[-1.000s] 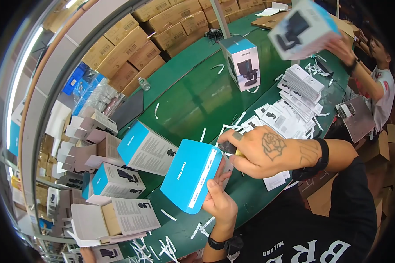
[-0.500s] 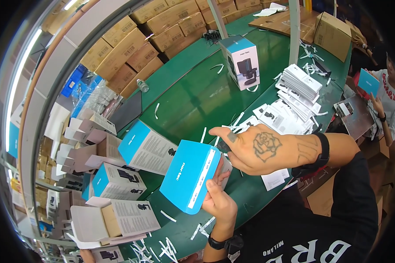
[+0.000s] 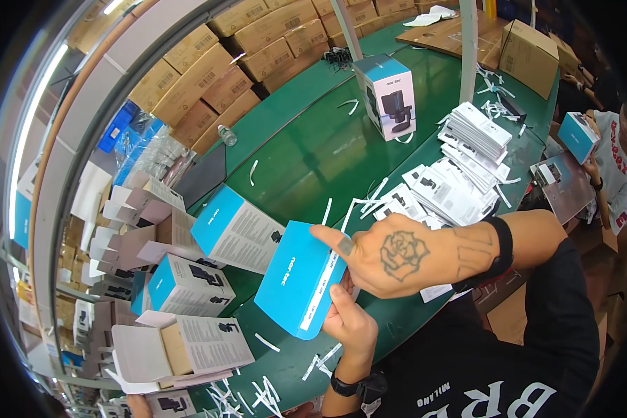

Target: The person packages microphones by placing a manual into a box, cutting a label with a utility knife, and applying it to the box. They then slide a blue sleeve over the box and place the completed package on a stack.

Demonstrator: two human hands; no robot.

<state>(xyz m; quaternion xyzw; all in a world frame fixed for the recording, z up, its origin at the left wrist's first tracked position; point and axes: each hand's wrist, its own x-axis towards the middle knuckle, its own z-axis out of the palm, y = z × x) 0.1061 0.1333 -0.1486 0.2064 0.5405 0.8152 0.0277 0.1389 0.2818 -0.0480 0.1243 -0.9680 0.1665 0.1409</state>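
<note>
A box with a blue lid flap [image 3: 285,285] tilts in front of me. Along the flap's near edge runs a white adhesive strip [image 3: 315,296] with small print. Gripping the box at that edge is my left hand [image 3: 350,324], its thumb beside the strip. My right hand [image 3: 400,254], with a rose tattoo on its back, lies over the far right corner of the flap. One digit stretches across the blue surface; the others curl at the box's edge, partly hidden. Just beyond, another blue-topped box [image 3: 240,230] stands against the held one.
Several open and closed boxes [image 3: 188,285] crowd the left side. White strips [image 3: 265,396] litter the green table [image 3: 292,153]. Leaflets [image 3: 453,184] lie stacked at right, near a standing microphone box [image 3: 390,101]. A co-worker holds a blue-topped box [image 3: 577,138] at far right.
My right hand has moved left and down onto the blue flap; before, its extended digit was beyond the flap's corner. My left hand keeps its grip. The co-worker's box has turned.
</note>
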